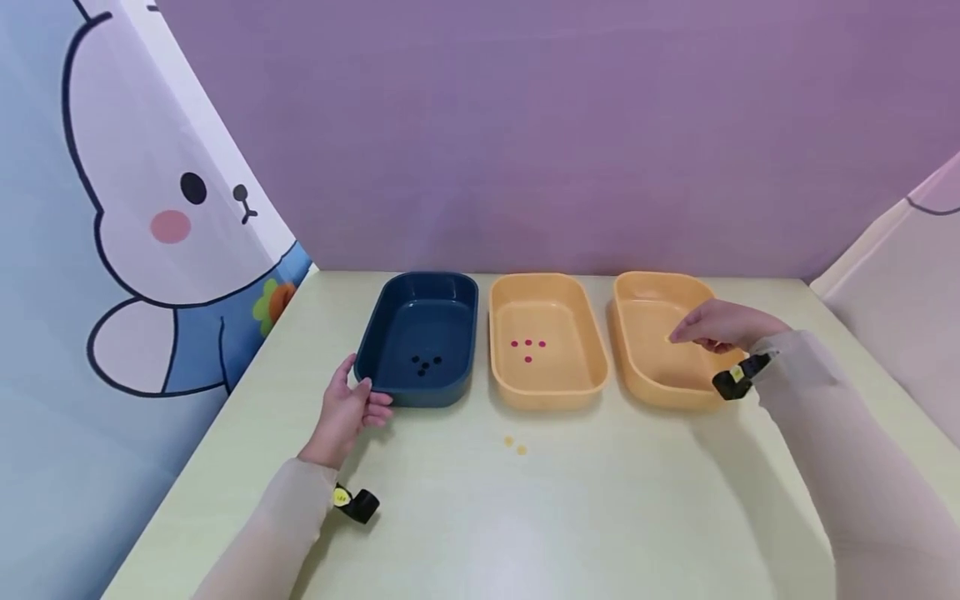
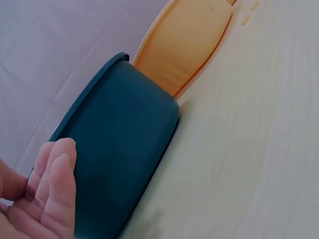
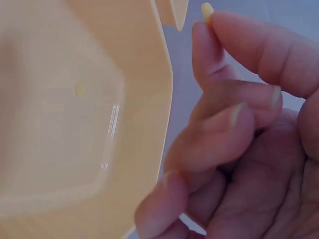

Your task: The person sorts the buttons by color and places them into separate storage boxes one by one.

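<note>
My right hand (image 1: 723, 325) is above the right-hand yellow tray (image 1: 660, 400), pinching a small yellow disc (image 3: 207, 12) between thumb and index finger. Inside that tray lies another pale yellow disc (image 3: 79, 89), seen in the right wrist view. At the near left corner of the dark blue tray (image 1: 420, 396), my left hand (image 1: 347, 421) holds the wall, with fingers (image 2: 62, 189) against its outer side. Several black discs (image 1: 425, 366) lie in the blue tray. Two yellow discs (image 1: 515, 445) lie on the table in front of the middle tray.
Between the other two trays stands the middle yellow tray (image 1: 551, 396), with several magenta discs (image 1: 528, 342) in it. All three trays line the back of the pale table (image 1: 570, 508). A purple backdrop (image 1: 555, 142) rises behind them, and a rabbit-print cloth (image 1: 150, 250) hangs at the left.
</note>
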`<state>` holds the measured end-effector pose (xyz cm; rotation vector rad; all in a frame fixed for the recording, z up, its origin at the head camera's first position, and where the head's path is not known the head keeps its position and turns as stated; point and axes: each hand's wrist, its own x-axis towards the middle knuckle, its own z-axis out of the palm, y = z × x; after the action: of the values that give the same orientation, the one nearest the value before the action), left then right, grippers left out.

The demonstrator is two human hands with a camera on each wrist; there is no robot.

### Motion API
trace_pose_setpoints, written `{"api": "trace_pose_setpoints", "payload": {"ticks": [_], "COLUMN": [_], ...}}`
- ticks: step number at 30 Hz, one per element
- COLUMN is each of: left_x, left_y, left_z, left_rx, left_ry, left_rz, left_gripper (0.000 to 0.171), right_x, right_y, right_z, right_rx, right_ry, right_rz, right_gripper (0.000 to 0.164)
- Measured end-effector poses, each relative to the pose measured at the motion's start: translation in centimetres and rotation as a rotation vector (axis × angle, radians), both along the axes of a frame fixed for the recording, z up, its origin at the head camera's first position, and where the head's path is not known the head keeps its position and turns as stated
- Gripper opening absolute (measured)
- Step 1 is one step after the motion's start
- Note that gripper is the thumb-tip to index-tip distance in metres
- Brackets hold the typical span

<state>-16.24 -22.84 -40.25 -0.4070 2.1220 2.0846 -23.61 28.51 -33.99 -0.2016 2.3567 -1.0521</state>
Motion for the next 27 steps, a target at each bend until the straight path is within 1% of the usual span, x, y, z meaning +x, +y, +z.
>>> {"api": "trace_pose_setpoints", "payload": {"ticks": [7, 9, 12, 15, 18, 21, 27], "left_x": [-0.2, -0.2, -0.1, -0.2, -0.1, 0.0, 0.2], "left_y": [0.3, 0.2, 0.1, 0.1, 0.0, 0.0, 0.2], "left_z": [-0.2, -0.2, -0.3, -0.2, -0.1, 0.0, -0.3], "left_rx": [0.005, 0.005, 0.001, -0.006, -0.006, -0.001, -0.007], "left_ry": [0.007, 0.005, -0.001, 0.002, 0.005, 0.008, 0.016], "left_rz": [0.007, 0.010, 0.022, 0.025, 0.026, 0.028, 0.024], "left_gripper": [0.060, 0.060, 0.059, 0.059, 0.060, 0.060, 0.059], "right_x": [-2.3, -2.7, -3.3, -3.5, -3.6, -3.8, -3.7], "right_y": [0.5, 0.5, 0.5, 0.6, 0.7, 0.8, 1.0], "right_z": [-0.6, -0.7, -1.0, -1.3, -1.9, -2.9, -4.6], "right_rx": [-0.021, -0.031, -0.055, -0.067, -0.045, -0.017, -0.001], "right_ry": [-0.083, -0.096, -0.090, -0.059, -0.025, -0.014, -0.025], "right_rz": [-0.051, -0.056, -0.072, -0.109, -0.143, -0.166, -0.221], "right_gripper": [0.031, 0.032, 0.031, 0.026, 0.024, 0.028, 0.040]}}
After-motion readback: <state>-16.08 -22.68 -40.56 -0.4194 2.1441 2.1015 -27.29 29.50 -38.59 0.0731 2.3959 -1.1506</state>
